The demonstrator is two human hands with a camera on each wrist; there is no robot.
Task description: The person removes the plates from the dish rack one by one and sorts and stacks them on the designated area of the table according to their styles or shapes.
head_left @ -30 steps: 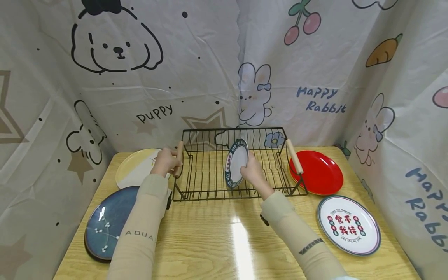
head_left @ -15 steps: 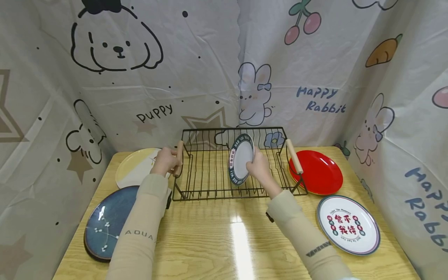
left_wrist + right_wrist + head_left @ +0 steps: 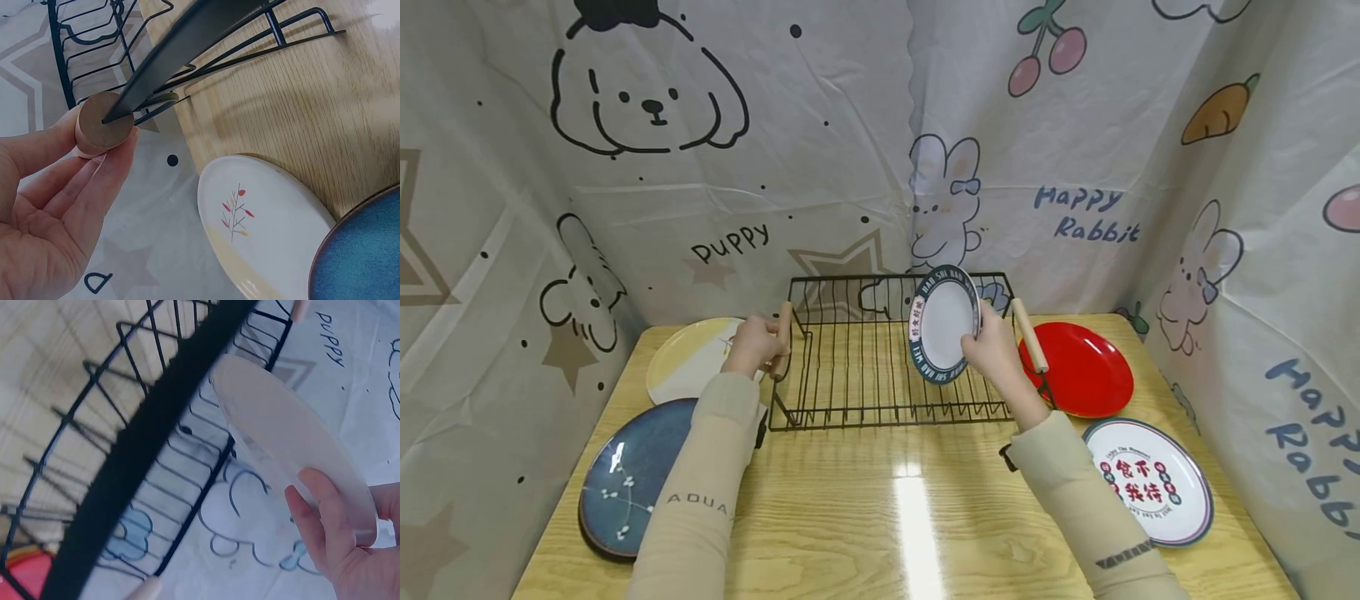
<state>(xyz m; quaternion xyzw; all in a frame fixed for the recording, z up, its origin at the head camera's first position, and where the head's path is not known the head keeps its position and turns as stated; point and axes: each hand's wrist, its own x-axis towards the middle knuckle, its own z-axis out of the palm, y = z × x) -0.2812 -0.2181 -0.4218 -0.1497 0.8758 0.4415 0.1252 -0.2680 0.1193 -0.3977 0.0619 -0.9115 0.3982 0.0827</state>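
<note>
My right hand [image 3: 998, 346] pinches a white plate [image 3: 950, 329] by its right edge, thumb on the face and fingers behind. Dark green lettering rings the plate's rim, and it stands tilted over the right half of a black wire dish rack [image 3: 857, 408]. The right wrist view shows the plate's pale underside [image 3: 287, 425] with fingers against it. At the rack's left end, my left hand [image 3: 754, 343] grips a wooden handle [image 3: 784, 337]; its round end [image 3: 103, 125] sits between thumb and fingers in the left wrist view.
On the left lie a yellow-and-white plate [image 3: 681, 362] and a blue plate [image 3: 625, 500]. To the right are a red plate [image 3: 1090, 371] and a white plate with red characters [image 3: 1165, 508]. Printed curtains [image 3: 850, 100] enclose the wooden table [image 3: 835, 517].
The plate in my right hand has risen and moved right over the rack, turning its face more toward the head camera. My left hand stays on the handle.
</note>
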